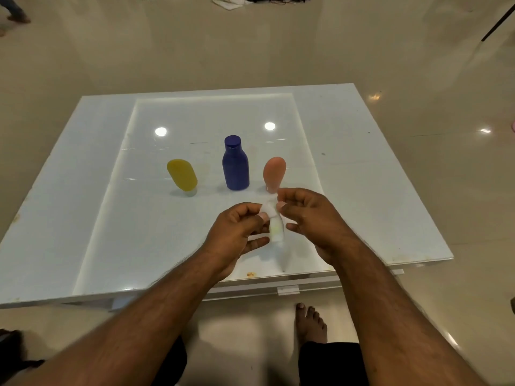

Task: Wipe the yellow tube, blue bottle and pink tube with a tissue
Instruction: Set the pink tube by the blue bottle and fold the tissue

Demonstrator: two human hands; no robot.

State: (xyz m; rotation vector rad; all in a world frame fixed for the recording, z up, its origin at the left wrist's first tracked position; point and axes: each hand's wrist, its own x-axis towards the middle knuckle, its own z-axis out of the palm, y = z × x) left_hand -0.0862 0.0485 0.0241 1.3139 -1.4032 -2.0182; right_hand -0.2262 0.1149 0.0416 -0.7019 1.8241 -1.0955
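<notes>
Three items stand in a row on the white table (362, 168): a yellow tube (182, 174) on the left, tilted on its cap, a blue bottle (235, 165) upright in the middle, and a pink tube (274, 174) on the right, standing on its cap. In front of them, above the table, my left hand (237, 232) and my right hand (309, 215) both pinch a white tissue (274, 224) that hangs down between them. My right hand's fingertips sit just in front of the pink tube's base.
The table is a low white slab with a glossy inset panel (156, 218) and a small orange stain (250, 273) near its front edge. A bare foot (310, 323) rests on the tiled floor below. Cloth and cables (250, 0) lie far back.
</notes>
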